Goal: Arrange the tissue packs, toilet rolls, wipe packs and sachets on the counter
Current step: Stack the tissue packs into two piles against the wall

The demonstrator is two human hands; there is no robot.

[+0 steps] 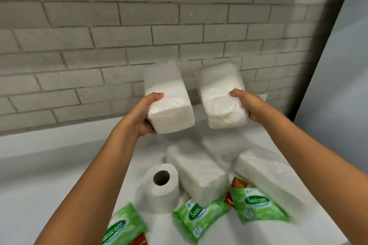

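Packs were both airborne over the table's [59,165] far edge by the wall: left hand [143,114] had fingers wrapped on the tissue pack [169,103], right hand [249,105] clamped the bagged pack [221,93]. Looked light, squashy, film slick; I'd grip the long sides, not loose film. Roll [162,187] and wipes [199,215] lay at the near edge.

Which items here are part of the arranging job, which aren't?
Job: tissue pack in left hand; rolls pack in right hand; two tissue packs lying flat; toilet roll; three green wipe packs; red sachets.
Not: brick wall; counter.
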